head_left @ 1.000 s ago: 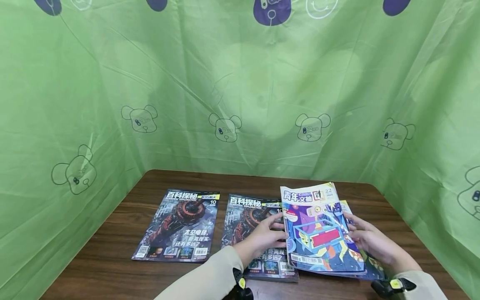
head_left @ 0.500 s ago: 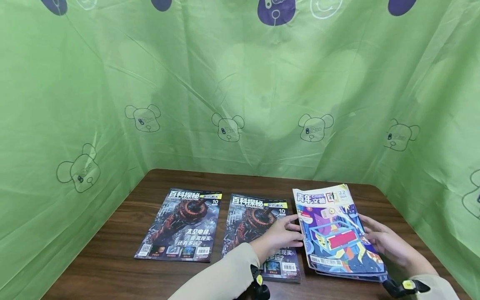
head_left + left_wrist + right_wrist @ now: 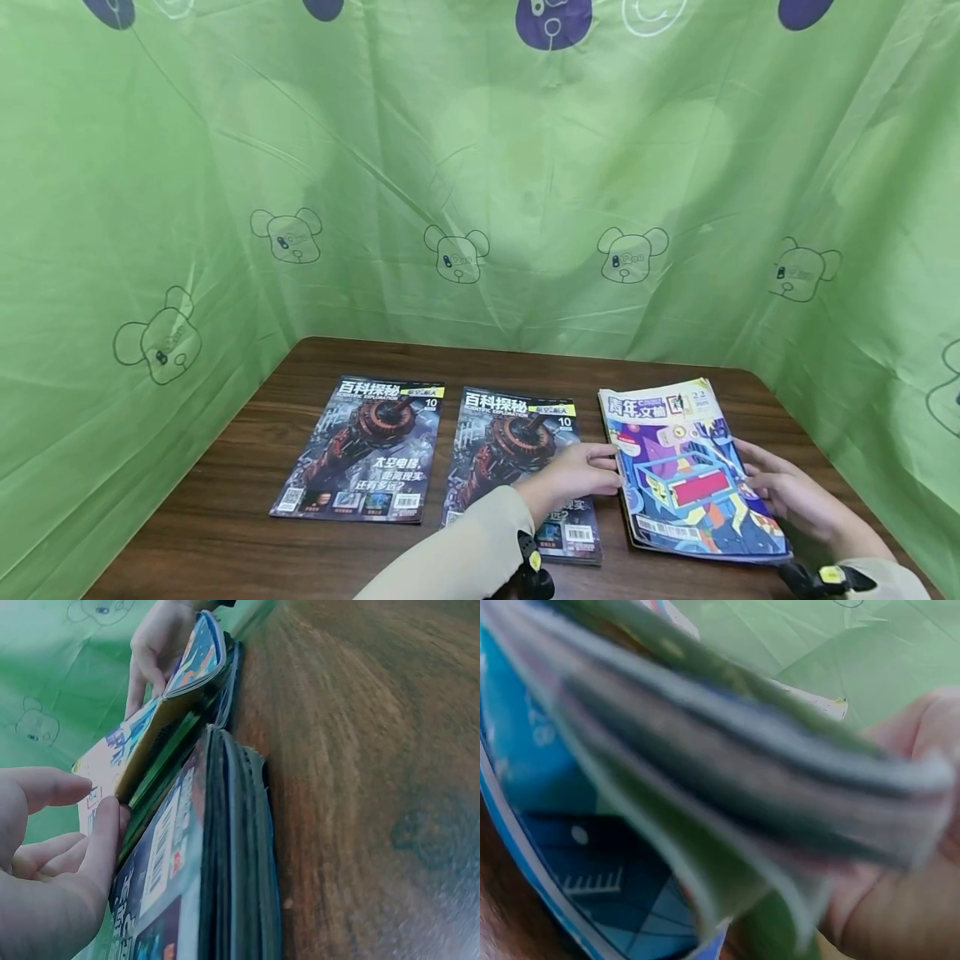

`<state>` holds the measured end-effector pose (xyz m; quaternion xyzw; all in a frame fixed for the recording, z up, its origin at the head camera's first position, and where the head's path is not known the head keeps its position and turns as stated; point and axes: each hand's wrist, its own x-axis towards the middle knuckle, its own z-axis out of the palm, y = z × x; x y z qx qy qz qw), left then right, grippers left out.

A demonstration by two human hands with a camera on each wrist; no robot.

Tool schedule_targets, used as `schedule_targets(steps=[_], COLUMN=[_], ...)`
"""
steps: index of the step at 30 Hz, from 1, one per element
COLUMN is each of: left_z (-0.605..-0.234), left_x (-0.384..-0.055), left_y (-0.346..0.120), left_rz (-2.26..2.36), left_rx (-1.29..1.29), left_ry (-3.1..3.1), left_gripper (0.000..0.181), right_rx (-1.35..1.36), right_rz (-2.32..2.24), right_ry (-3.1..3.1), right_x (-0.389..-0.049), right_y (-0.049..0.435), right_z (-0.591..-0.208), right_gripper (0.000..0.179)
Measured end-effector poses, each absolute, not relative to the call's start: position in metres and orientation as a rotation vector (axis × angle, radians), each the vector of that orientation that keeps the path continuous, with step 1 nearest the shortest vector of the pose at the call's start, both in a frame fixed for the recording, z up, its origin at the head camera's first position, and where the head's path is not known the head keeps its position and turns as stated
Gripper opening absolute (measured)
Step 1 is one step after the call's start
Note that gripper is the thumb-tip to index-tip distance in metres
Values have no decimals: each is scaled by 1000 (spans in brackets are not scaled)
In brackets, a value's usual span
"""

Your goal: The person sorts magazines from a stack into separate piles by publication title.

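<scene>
A magazine (image 3: 693,492) with a purple-and-blue illustrated cover lies atop other magazines at the right of the table in the head view. My left hand (image 3: 581,477) is at its left edge; in the left wrist view the fingers (image 3: 103,832) pinch that edge, with a gap below part of the cover. On the opposite side, my right hand (image 3: 795,500) holds the right edge. Pages (image 3: 750,772) bend beside the right palm in the right wrist view, blurred. Under my left forearm is a stack of dark "10" magazines (image 3: 510,442).
Another dark magazine (image 3: 367,450) of the same cover lies flat at the left. Everything sits on a brown wooden table (image 3: 232,475), with a green printed curtain (image 3: 480,167) around its back and sides.
Both hands have carried the illustrated magazine to the right and lowered it over the magazines there, which it now covers. The two dark magazines stay in place.
</scene>
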<state>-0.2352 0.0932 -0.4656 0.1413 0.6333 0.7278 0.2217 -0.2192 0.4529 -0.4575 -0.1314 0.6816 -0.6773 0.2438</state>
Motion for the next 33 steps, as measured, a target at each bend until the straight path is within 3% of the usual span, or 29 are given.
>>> schedule_targets(steps=[6,18,28,33], left_z=[-463,-457,-456,-453], left_x=[-231,-226,-225,-225], left_y=[95,93,94,90], left_rz=[1982,1852,1851,1838], left_rx=[425,448,433,471], left_ry=[1809,2028,2023,2017], left_gripper=[55,56,55,55], right_rx=[-272,99,204,173], right_rz=[-1760,-1432,-1342,-1320], right_ry=[1983,2439,2485,2544], right_x=[-219,-215,-215,-214], right_y=[451,438,434,432], right_z=[-458,-447,-448,-447], right_gripper=[78,66,71,63])
